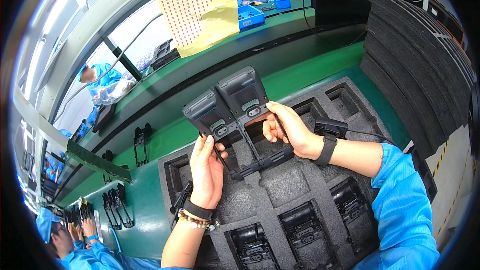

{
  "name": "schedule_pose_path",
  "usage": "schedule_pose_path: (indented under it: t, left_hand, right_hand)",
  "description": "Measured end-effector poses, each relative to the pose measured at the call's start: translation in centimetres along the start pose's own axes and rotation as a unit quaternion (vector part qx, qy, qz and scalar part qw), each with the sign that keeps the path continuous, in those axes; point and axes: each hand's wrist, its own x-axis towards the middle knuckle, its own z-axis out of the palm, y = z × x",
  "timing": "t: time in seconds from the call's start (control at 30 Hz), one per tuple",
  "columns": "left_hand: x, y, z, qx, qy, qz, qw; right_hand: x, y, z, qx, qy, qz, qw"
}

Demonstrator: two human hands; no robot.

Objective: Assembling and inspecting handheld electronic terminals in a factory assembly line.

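My left hand (207,170) grips the lower left side of a black plastic housing (209,116), thumb and fingers pressed on its edge. My right hand (290,129) pinches the lower right corner of a second, matching black plastic housing (244,93), its other fingers curled. The two housings are tilted side by side; whether they are joined, I cannot tell. Each shows a dark recess and a small oval panel. Thin black legs run down from them to a black crossbar (263,164), above a grey foam tray (237,197) with rectangular pockets.
Black plastic parts (305,232) sit in several near pockets. A tall stack of dark foam trays (415,65) stands at the right. More black parts (117,205) lie on the green bench (150,190). A yellow sheet (197,10) hangs ahead. A co-worker (75,240) sits at the lower left.
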Motion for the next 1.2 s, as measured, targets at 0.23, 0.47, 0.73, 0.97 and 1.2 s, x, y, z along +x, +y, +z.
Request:
schedule_pose_path:
  t: [0.23, 0.47, 0.73, 0.97, 1.2]
  left_hand:
    - [0.0, 0.4, 0.6, -0.057, -0.058, 0.016, 0.997]
    - [-0.4, 1.0, 1.3, -0.101, -0.092, 0.002, 0.991]
    - [-0.4, 0.5, 1.1, -0.112, -0.08, 0.015, 0.99]
    - [-0.8, 0.5, 1.7, -0.04, -0.08, 0.044, 0.995]
    - [-0.9, 0.8, 1.9, 0.025, -0.092, 0.044, 0.994]
  right_hand:
    - [0.1, -0.9, 0.0, 0.064, -0.052, 0.005, 0.997]
    - [0.5, -0.6, -0.5, 0.215, -0.123, 0.114, 0.962]
    - [0.8, 0.0, -0.6, 0.182, -0.14, 0.207, 0.951]
    - [-0.6, -0.2, 1.0, 0.013, -0.212, 0.095, 0.973]
    - [-0.8, -0.5, 0.8, -0.017, -0.232, 0.089, 0.969]
